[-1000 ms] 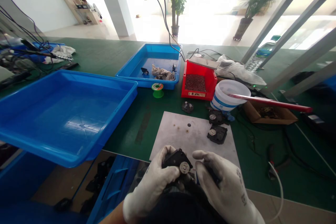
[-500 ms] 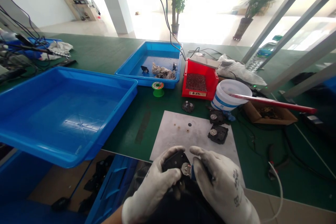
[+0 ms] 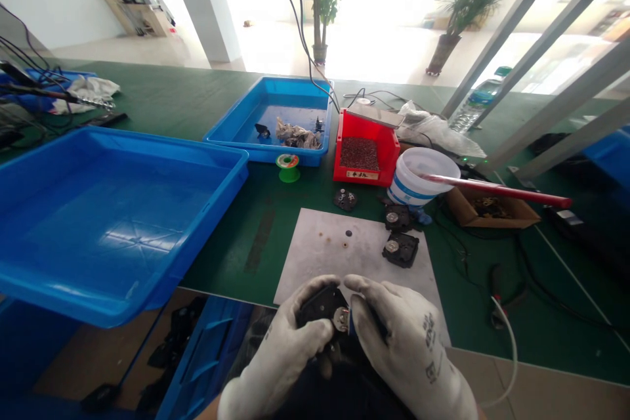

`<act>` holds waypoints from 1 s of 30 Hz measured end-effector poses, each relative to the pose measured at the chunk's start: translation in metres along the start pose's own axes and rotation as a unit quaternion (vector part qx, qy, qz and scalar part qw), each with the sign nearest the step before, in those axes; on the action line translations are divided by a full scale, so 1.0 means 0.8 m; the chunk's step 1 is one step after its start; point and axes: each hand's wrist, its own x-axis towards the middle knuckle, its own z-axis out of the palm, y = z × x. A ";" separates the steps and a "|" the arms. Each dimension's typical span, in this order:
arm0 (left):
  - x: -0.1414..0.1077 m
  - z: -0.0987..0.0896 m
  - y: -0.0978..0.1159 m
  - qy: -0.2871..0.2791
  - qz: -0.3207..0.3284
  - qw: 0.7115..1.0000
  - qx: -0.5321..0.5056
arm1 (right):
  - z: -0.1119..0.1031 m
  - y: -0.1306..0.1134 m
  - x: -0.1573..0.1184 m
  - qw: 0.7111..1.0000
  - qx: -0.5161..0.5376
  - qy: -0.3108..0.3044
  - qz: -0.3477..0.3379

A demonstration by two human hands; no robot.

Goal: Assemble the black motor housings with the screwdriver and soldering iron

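Note:
My left hand (image 3: pixel 290 341), in a white glove, is closed around a black plastic housing (image 3: pixel 315 308), its thumb along the near side. A round silver metal part (image 3: pixel 341 319) sits at the housing's right edge. Against that edge is my gloved right hand (image 3: pixel 398 335), fingers curled. A sliver of something blue (image 3: pixel 350 321) shows by its fingertips; the rest is hidden in the palm. Beyond both hands, a white sheet (image 3: pixel 315 262) carries a similar black housing with a silver disc (image 3: pixel 401 250), and another such housing (image 3: pixel 398 216) lies at its far edge.
A large blue tray (image 3: pixel 207 223) stands left, a smaller blue tray (image 3: pixel 216 140) behind. A green spool (image 3: pixel 289 169), a red bin (image 3: pixel 354 175) of small brown pieces, a white bucket (image 3: pixel 413 190) with a red-handled tool, a cardboard box (image 3: pixel 512 220) and pliers (image 3: pixel 497 298) surround the sheet.
The view has turned slightly, so the bench and its contents sit a little further left. Both hands keep nearly the same pose around the black housing.

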 end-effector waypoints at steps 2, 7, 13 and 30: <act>0.002 -0.001 -0.001 -0.004 0.006 1.000 0.003 | -0.001 0.000 0.000 1.000 -0.009 -0.004 -0.003; 0.006 -0.004 -0.010 -0.011 0.010 1.000 0.002 | -0.004 -0.002 0.001 1.000 -0.020 -0.009 -0.009; 0.006 -0.006 -0.015 -0.009 -0.001 1.000 0.015 | -0.005 -0.005 0.002 1.000 -0.012 -0.011 -0.002; 0.007 -0.012 -0.025 -0.019 0.020 0.999 0.028 | -0.003 0.000 -0.002 1.000 0.003 -0.018 0.016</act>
